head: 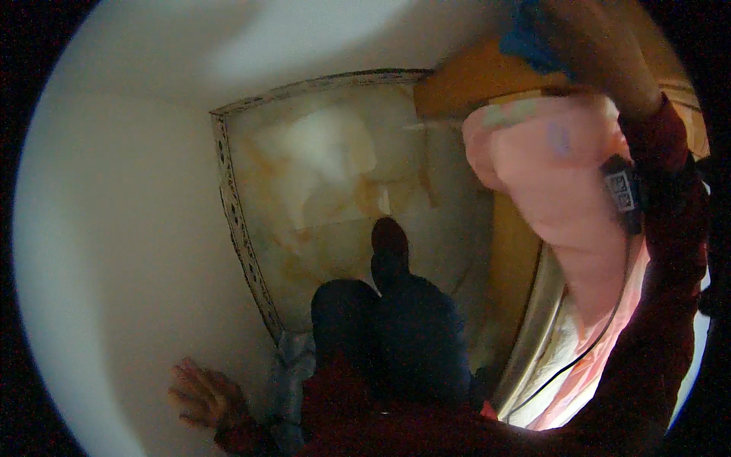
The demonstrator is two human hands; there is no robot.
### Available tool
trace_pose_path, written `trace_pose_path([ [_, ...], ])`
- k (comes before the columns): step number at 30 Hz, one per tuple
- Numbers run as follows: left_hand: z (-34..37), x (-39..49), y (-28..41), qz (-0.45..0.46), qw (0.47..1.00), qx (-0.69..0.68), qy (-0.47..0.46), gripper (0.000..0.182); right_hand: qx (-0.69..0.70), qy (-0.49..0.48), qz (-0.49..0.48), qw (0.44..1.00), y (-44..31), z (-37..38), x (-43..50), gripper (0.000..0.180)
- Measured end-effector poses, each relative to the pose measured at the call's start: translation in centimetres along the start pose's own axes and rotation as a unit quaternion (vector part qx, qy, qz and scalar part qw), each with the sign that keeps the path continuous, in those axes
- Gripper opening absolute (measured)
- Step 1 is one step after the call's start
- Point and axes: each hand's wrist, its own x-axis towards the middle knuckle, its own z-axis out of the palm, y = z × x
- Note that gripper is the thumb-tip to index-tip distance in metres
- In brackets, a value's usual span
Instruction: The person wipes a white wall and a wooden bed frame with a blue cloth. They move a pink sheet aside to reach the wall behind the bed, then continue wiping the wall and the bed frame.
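Observation:
My left hand is at the lower left, fingers spread and nothing held, close to the pale wall; whether it touches the wall is unclear. At the upper right my right arm reaches forward over a bed. My right hand is blurred and has a crumpled blue cloth in its grip. Below that hand, pink bedding covers the bed. A small black device with a pale marked label shows against the bedding, beside my right forearm. From it a thin black cable curves down towards my body.
The bed has a wooden side and a pale mattress edge. A brown wooden panel stands beyond it. The floor is glossy, with a patterned skirting along the walls. My dark shoe and bent knees are in the middle.

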Motion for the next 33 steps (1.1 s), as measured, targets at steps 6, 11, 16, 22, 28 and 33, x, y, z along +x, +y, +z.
trace_pose_path([
  [6, 0.8, -0.3, 0.1, 0.03, 0.997, -0.072, 0.021, 0.048, -0.082, -0.076, 0.105, 0.988, -1.7, -0.2, -0.6, 0.018],
  [11, -0.5, 1.5, 0.0, 0.049, 0.988, -0.115, -0.088, 0.048, 0.141, -0.053, 0.039, 0.988, -0.5, 1.5, -1.3, 0.019],
  [16, -2.0, 1.9, -1.8, 0.072, 0.968, -0.217, -0.107, 0.051, 0.27, -0.039, -0.062, 0.96, -3.9, 0.9, -2.0, 0.01],
  [22, -2.6, 2.1, -4.1, 0.11, 0.93, -0.277, -0.214, 0.052, 0.593, 0.028, -0.021, 0.804, -2.2, -7.3, -4.8, 0.028],
  [28, -9.0, 6.3, -1.9, 0.069, 0.76, -0.61, -0.216, 0.045, 0.866, 0.058, 0.173, 0.466, 12.9, -20.2, -13.5, 0.036],
  [33, -22.1, 16.9, -4.6, 0.143, 0.578, -0.798, -0.096, 0.05, 0.611, 0.178, 0.178, 0.751, 22.9, -25.8, -17.1, 0.033],
])
